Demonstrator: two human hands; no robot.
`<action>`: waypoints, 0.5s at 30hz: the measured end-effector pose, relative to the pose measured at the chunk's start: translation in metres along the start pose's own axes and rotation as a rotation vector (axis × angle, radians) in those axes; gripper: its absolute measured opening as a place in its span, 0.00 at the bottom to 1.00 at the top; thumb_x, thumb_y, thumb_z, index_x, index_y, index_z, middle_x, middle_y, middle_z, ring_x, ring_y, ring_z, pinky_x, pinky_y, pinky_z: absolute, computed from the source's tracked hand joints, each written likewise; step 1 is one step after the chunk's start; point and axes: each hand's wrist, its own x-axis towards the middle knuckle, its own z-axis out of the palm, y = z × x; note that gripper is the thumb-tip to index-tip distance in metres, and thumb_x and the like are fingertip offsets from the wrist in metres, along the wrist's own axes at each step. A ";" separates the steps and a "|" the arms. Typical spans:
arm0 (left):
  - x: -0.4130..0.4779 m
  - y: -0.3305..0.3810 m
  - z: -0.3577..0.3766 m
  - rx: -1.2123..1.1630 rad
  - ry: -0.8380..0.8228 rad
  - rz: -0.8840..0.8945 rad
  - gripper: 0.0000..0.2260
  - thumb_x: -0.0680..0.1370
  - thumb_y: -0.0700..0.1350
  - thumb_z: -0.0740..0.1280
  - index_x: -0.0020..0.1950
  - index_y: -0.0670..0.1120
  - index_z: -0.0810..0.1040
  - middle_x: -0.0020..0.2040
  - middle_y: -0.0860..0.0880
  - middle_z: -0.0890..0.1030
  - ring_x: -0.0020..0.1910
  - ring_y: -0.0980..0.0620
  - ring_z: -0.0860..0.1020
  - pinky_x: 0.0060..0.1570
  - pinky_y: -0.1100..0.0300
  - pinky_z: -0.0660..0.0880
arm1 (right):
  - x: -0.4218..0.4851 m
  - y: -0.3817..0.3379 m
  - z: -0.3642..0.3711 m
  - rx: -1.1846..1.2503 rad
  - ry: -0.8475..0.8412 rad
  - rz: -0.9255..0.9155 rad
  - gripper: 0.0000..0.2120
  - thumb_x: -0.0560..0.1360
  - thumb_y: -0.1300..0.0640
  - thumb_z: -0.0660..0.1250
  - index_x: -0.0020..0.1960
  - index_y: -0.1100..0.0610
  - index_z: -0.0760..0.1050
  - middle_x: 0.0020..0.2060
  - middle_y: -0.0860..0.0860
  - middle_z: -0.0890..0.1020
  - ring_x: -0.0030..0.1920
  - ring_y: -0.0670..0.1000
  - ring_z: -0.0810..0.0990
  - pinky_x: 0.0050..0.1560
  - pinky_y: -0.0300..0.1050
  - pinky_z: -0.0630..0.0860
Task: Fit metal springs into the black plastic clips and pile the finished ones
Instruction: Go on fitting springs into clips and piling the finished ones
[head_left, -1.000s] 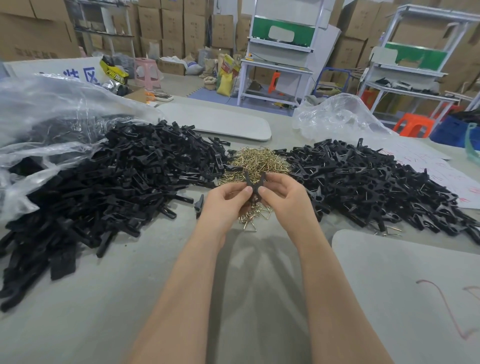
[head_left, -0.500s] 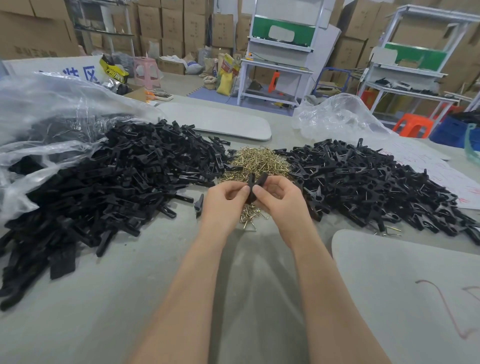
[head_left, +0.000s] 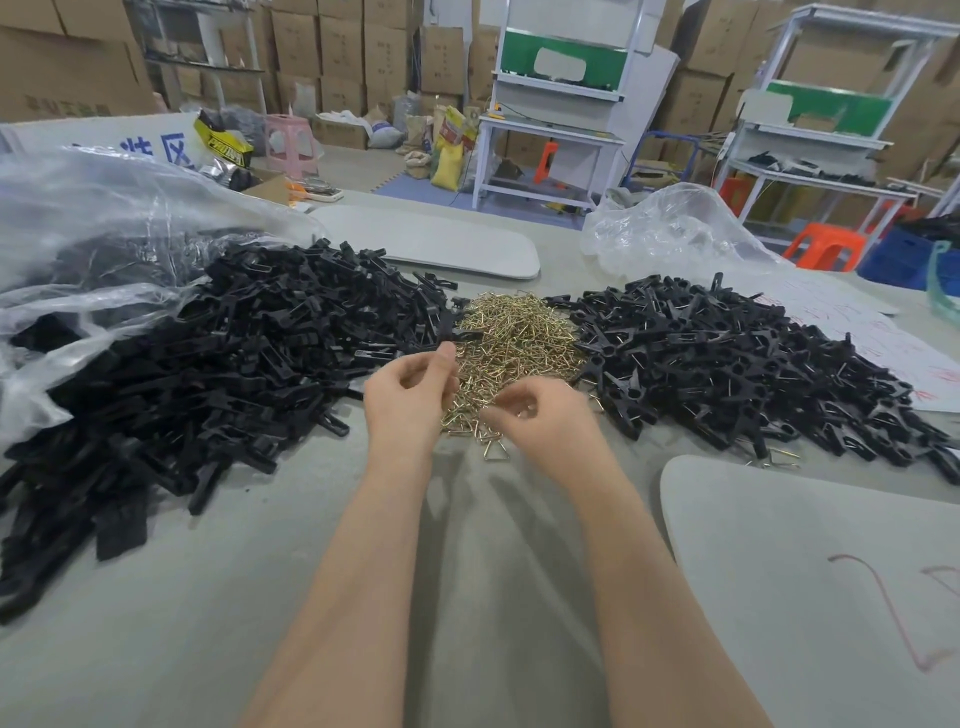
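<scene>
Left hand (head_left: 410, 400): fingers curled at the heap's 9 o'clock edge; any hold cannot be told.
Right hand (head_left: 543, 421): fingers curled over springs at its 6 o'clock edge; blurred, hold cannot be told.
Spring heap (head_left: 514, 338): 12 o'clock of both hands.
Bare clips (head_left: 234, 364): piled at 9 o'clock.
Sprung clips (head_left: 727, 364): piled at 3 o'clock.

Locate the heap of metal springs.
Head view, centre of the table: the spring heap lies between the left black clip pile and the right clip pile.
</scene>
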 end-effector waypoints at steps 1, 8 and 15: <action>0.000 0.000 0.000 -0.023 0.019 0.002 0.07 0.76 0.46 0.70 0.41 0.44 0.80 0.33 0.53 0.80 0.30 0.61 0.76 0.37 0.66 0.76 | 0.000 0.000 0.006 -0.099 -0.068 0.034 0.15 0.72 0.48 0.72 0.54 0.54 0.78 0.43 0.46 0.78 0.44 0.47 0.76 0.42 0.37 0.70; 0.003 -0.002 0.000 -0.211 0.021 -0.101 0.07 0.77 0.43 0.68 0.40 0.42 0.79 0.36 0.49 0.80 0.31 0.61 0.77 0.37 0.69 0.76 | 0.005 0.004 0.029 -0.174 0.056 0.042 0.05 0.76 0.58 0.65 0.48 0.56 0.79 0.46 0.54 0.81 0.49 0.55 0.78 0.50 0.45 0.74; -0.001 -0.006 0.005 0.236 -0.089 0.024 0.07 0.75 0.42 0.71 0.50 0.41 0.79 0.40 0.49 0.83 0.41 0.53 0.82 0.48 0.59 0.79 | 0.005 0.006 -0.004 0.540 0.229 0.076 0.04 0.76 0.63 0.67 0.44 0.56 0.77 0.36 0.51 0.82 0.37 0.49 0.81 0.44 0.42 0.79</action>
